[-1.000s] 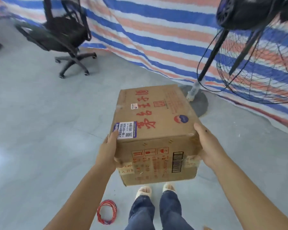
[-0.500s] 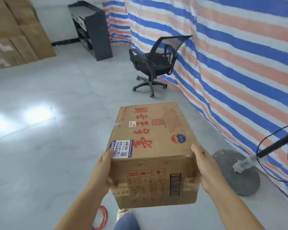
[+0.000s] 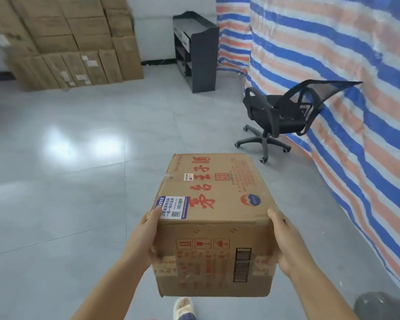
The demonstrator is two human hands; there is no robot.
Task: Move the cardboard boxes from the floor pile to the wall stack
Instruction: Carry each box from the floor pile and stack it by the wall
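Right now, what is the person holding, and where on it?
A cardboard box, held by its two sides near the end: left hand and right hand.

Office chair [image 3: 284, 116] near striped tarp [image 3: 346, 72]

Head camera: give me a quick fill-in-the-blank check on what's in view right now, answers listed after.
1. The cardboard box is held off the floor by ____ hands.
2. The wall stack rises at the far ____ of the view.
3. The office chair stands against a ____ tarp.
4. The left hand grips the box beside a white and blue ____.

Answers: both; left; striped; label
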